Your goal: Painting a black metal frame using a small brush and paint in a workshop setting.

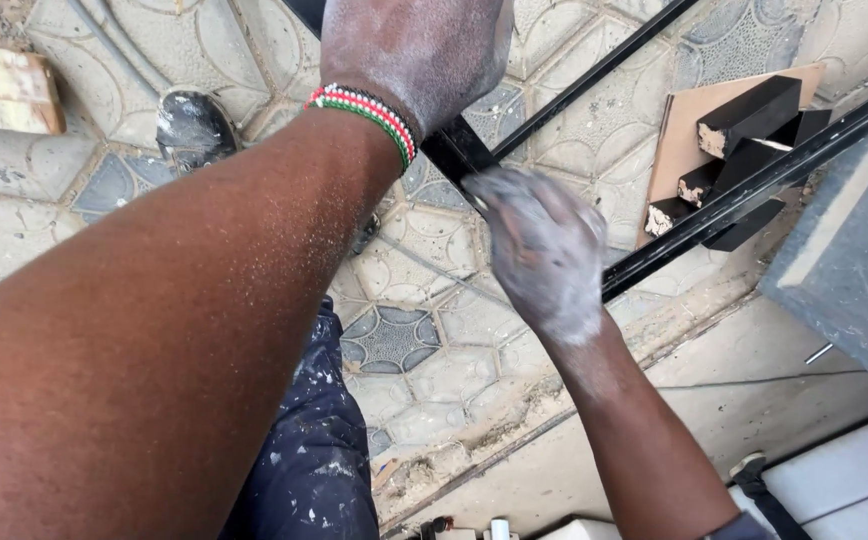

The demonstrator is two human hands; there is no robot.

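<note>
**Hands at a black metal frame over patterned paving**

Outdoors, above grey patterned paving [404,340] with a plain concrete strip [754,390] nearer right. Black metal frame [744,190] running from centre toward far right, a thinner bar [594,75] parallel beyond it.

Left hand [414,50], beaded wristband [369,112] at the wrist, clamped down over the frame's near end; fingers hidden, so exact grip impossible to tell. Right hand [544,245], coated in pale dust or filler, fingers curled and pressed against the frame joint, apparently pinching something small, too hidden to name.

Probably best done with the left hand bracing firmly and the right working in short, even strokes along the joint.

No labels or signs readable. Far right: a tan card sheet [689,125] carrying several black blocks [749,115] with pale chipped ends. Far left: a reddish brick [4,90] and a dark shoe [194,125].
</note>
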